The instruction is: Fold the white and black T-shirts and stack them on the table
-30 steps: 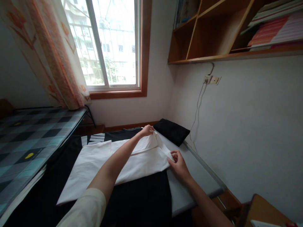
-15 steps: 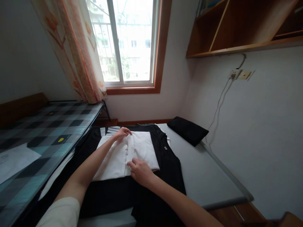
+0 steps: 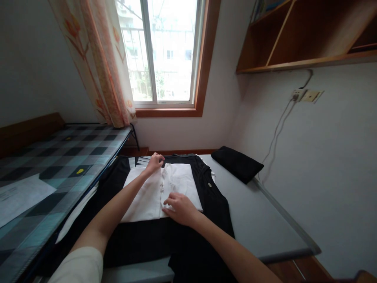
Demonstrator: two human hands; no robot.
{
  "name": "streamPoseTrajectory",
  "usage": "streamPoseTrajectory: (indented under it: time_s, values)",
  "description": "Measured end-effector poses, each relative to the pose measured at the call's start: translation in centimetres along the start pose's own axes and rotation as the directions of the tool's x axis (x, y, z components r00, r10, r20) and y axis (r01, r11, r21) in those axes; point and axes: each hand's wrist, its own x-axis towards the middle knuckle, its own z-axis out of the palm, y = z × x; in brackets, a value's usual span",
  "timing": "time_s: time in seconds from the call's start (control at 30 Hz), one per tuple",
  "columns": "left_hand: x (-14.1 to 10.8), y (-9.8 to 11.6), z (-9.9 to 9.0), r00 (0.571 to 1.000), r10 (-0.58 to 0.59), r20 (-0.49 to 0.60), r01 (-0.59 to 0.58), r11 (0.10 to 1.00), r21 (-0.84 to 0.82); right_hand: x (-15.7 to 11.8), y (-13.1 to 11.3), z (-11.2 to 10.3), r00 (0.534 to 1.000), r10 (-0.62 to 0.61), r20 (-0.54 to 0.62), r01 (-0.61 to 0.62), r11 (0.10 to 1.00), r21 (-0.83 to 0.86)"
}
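Note:
A folded white garment (image 3: 144, 196), with a seam or edge down its middle, lies flat on a spread black top (image 3: 216, 200). My left hand (image 3: 155, 162) is at the garment's far edge, its fingers curved and apart, with nothing visible in them. On the near right part of the white cloth rests my right hand (image 3: 180, 208), fingers loosely spread beside the middle seam. A small pale label shows at the black top's neckline.
The clothes lie on a grey-white table (image 3: 259, 220). A folded black cloth (image 3: 237, 164) sits at its far right. To the left stands a bed with a checked cover (image 3: 97, 151) and a paper sheet (image 3: 25, 198). Wooden shelves (image 3: 294, 63) hang above right.
My left hand has lifted slightly off the far edge and its fingers have drawn back. My right hand's fingers have loosened and spread over the white garment. The view has shifted a little.

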Motion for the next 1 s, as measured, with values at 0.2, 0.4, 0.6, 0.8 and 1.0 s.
streamPoseTrajectory:
  time_s: [0.2, 0.4, 0.6, 0.8, 1.0]
  values:
    - [-7.9, 0.1, -3.1, 0.965, 0.019, 0.263, -0.06, 0.987, 0.148, 5.1, 4.0, -0.8, 0.976, 0.203, -0.073, -0.193, 0.973, 0.129]
    - [-16.6, 2.4, -5.5, 0.793, 0.177, 0.583, -0.282, 0.955, 0.092, 11.1, 7.2, 0.4, 0.951, 0.303, -0.063, -0.296, 0.95, 0.099]
    - [-19.5, 2.9, -6.4, 0.8, 0.223, 0.557, -0.32, 0.944, 0.083, 15.1, 7.0, 2.0, 0.913, 0.403, -0.06, -0.406, 0.913, -0.043]
    - [-20.8, 2.7, -4.8, 0.856, 0.288, 0.429, -0.397, 0.898, 0.19, 17.4, 6.4, 2.7, 0.828, 0.56, -0.029, -0.56, 0.823, -0.091]
    - [-21.7, 2.0, -4.0, 0.916, 0.332, 0.227, -0.37, 0.917, 0.15, 19.1, 6.9, 2.6, 0.848, 0.529, -0.032, -0.526, 0.847, 0.07]
